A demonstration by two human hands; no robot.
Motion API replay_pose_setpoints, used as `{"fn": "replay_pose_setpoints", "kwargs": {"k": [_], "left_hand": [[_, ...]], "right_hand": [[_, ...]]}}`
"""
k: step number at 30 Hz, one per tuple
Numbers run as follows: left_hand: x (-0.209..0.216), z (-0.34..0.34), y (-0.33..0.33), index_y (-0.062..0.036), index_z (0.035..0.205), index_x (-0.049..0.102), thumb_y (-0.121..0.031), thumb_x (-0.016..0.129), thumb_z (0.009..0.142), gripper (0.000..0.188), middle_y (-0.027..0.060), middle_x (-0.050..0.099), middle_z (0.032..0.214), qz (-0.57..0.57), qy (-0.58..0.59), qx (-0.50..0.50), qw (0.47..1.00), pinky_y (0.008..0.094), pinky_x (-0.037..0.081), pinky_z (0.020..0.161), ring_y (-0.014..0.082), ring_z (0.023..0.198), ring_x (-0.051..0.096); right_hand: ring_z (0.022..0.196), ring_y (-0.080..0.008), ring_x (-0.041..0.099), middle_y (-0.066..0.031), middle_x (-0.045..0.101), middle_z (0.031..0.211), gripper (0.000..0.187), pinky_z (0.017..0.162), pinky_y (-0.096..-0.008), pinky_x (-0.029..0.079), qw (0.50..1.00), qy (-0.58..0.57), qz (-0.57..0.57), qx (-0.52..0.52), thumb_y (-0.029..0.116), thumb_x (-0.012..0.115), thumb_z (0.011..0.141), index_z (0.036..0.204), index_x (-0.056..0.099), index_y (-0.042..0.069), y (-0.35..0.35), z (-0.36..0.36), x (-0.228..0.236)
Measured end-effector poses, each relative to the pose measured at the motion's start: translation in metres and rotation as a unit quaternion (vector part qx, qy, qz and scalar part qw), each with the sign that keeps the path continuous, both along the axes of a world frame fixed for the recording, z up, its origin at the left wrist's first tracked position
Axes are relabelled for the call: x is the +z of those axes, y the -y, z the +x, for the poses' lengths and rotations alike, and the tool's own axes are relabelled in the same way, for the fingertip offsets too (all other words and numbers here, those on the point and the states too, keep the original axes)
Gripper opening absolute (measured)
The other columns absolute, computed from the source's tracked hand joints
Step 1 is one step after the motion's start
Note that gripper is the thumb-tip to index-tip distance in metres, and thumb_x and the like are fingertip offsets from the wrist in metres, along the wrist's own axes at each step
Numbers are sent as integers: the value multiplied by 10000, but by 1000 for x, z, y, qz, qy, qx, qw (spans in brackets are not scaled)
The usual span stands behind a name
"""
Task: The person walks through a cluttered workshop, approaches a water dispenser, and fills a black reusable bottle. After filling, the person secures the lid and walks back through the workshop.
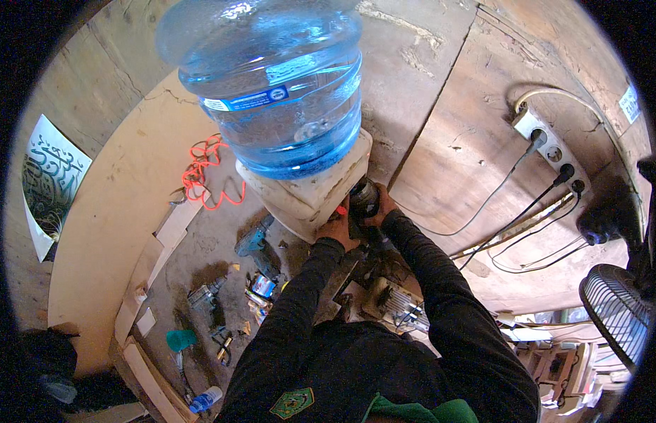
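Head | right fingers (pixel 385 202) gripping dark container (pixel 365 199) from right | left fingers (pixel 335 228) by red tap (pixel 341 210), closure unclear

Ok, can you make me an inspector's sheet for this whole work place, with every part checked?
Surface: grey, with dark stains.
Job's things: dark round container close beside the whitish dispenser, which has a big blue water bottle on top.
Clutter: teal power tool, green cup-shaped thing and small loose bits.
Hands: right hand holds the container; left hand is by a small red part, grip unclear.
Cables: several plugged into a white power strip; tangled orange cord.
Surroundings: wooden wall panels, black fan.
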State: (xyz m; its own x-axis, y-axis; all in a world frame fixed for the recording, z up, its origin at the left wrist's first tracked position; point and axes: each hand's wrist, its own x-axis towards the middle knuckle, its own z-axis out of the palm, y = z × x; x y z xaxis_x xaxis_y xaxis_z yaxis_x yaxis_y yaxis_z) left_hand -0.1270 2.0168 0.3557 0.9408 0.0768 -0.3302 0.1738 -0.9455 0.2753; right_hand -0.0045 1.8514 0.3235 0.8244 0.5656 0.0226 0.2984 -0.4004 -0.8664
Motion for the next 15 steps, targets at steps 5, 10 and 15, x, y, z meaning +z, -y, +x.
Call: {"fn": "replay_pose_setpoints", "kwargs": {"k": [5,10,15], "left_hand": [[-6,-1,0,-83,1612,25,-537,784,777,1216,250,655,1266,23,41,-6,999,531,542,962,401,1095,678],[-14,1,-1,-79,1602,98,-545,780,768,1174,249,643,1287,1,26,0,1000,545,522,988,395,1137,660],[-15,1,-2,-62,1585,170,-544,779,769,1126,249,638,1298,-9,27,-1,1000,537,513,1005,393,1155,653]], "right_hand": [[1242,-429,593,-283,598,1324,1265,1054,-465,491,999,46,-28,0,269,951,474,1509,245,99,1,0,0],[1240,-432,592,-290,591,1327,1282,1053,-458,495,999,25,-28,0,277,950,474,1519,231,93,2,3,-5],[1243,-430,589,-287,579,1344,1282,1059,-457,494,998,52,-37,2,269,946,480,1524,224,96,4,4,-11]]}}
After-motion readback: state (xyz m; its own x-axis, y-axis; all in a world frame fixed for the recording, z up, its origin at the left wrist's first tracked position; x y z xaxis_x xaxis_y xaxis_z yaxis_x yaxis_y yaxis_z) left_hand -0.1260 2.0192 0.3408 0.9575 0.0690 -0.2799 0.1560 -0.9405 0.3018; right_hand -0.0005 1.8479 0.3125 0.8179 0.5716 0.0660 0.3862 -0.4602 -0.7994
